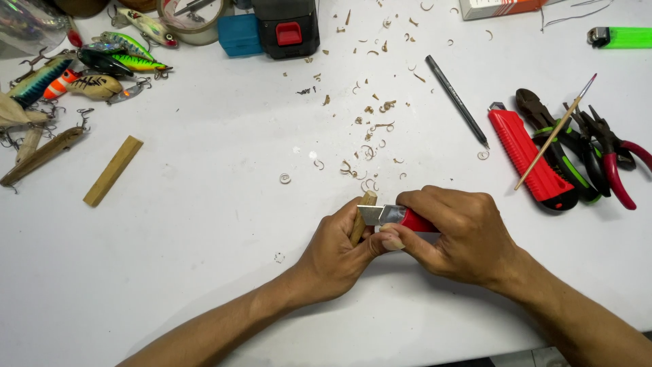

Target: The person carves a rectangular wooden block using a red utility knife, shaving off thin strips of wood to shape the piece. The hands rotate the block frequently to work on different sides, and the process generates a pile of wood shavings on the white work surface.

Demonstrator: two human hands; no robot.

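Carving step: left hand (336, 255) grips the wood stick (360, 217), right hand (458, 234) clasps the knife (390, 216); next stroke needs a shallow, controlled push.

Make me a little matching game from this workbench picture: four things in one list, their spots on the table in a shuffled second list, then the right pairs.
Things:
1. green lighter
2. wooden stick
3. fishing lures
4. red utility knife

Places:
A. far left corner, in a heap
B. in the right hand, blade against the wood piece held by the left hand
C. far right corner
D. lying alone, left of the hands

Pairs: 1-C, 2-D, 3-A, 4-B
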